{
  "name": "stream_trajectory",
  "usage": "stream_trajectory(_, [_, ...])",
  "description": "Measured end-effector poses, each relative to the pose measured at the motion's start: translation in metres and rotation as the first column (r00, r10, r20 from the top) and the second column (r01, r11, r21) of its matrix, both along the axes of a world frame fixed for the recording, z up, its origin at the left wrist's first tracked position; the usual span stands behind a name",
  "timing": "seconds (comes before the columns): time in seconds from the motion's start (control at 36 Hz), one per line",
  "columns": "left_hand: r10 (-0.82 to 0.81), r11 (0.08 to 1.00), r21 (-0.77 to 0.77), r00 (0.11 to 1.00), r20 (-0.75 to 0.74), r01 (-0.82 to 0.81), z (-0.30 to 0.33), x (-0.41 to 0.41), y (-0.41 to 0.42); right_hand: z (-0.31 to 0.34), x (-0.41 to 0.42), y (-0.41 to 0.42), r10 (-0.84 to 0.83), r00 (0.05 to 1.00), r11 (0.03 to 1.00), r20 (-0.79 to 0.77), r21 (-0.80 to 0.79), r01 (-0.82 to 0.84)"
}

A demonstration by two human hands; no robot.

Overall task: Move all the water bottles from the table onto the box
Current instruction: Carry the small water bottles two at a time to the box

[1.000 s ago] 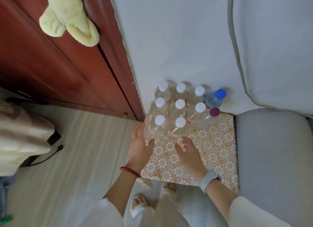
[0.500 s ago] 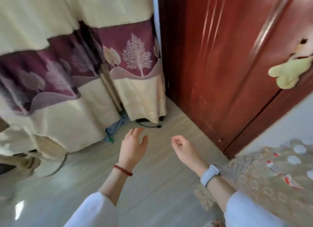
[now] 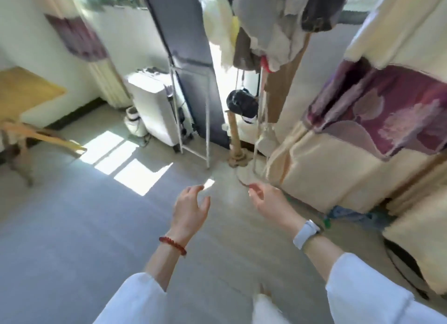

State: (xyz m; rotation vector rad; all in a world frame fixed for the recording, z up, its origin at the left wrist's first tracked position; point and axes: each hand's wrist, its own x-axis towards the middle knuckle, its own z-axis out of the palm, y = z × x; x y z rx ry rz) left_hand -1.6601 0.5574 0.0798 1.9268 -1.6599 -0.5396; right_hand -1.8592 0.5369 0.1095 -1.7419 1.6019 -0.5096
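Both hands hang empty over the bare floor (image 3: 72, 227), the left hand (image 3: 189, 211) with fingers spread, the right hand (image 3: 273, 206) loosely curled. No bottles or box show. A curtain (image 3: 362, 135) hangs to the right; a white appliance (image 3: 154, 106) and clothes rack (image 3: 193, 111) stand ahead.

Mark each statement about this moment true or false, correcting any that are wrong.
1. Both hands are empty. True: the left hand and right hand hold nothing, fingers loosely spread.
2. Water bottles stand in view on a box. False: no bottles or box show in this view.
3. A red bead bracelet is on the left wrist. True.
4. The watch is on the left wrist. False: it is on the right wrist.
5. Sunlight patches fall on the floor. True.
6. The hands rest on a table. False: they hang over bare floor.
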Motion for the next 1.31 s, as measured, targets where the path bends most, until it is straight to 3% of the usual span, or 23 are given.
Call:
stream_trajectory(0.14, [0.187,0.982,0.042,0.982,-0.004,-0.186,-0.017,0.101,-0.042,-0.015,0.106,-0.081,0.282,0.952,0.955,-0.121,-0.061,-0.291])
stream_trajectory(0.39, [0.394,0.917,0.043,0.918,0.034,-0.395,0.007,0.280,-0.186,-0.006,0.312,-0.269,0.565,0.792,0.790,-0.229,-0.128,-0.600])
stream_trajectory(0.58, [0.646,0.763,0.021,0.763,0.027,-0.646,0.033,0.432,-0.216,0.014,0.498,-0.343,0.751,0.630,0.621,-0.199,-0.112,-0.776])
stream_trajectory(0.75, [0.794,0.607,0.050,0.608,0.004,-0.793,0.019,0.559,-0.220,0.006,0.645,-0.377,0.844,0.506,0.494,-0.177,-0.107,-0.863])
stream_trajectory(0.89, [0.837,0.546,0.029,0.547,-0.002,-0.837,0.018,0.694,-0.247,0.006,0.792,-0.414,0.881,0.451,0.437,-0.145,-0.121,-0.891])
stream_trajectory(1.0, [0.846,0.533,-0.002,0.533,-0.014,-0.846,0.033,0.803,-0.279,0.023,0.904,-0.441,0.895,0.428,0.416,-0.123,-0.113,-0.902])
stream_trajectory(1.31, [0.825,0.561,-0.042,0.563,-0.045,-0.827,0.039,1.045,-0.398,0.028,1.138,-0.556,0.874,0.479,0.467,-0.080,-0.131,-0.875])
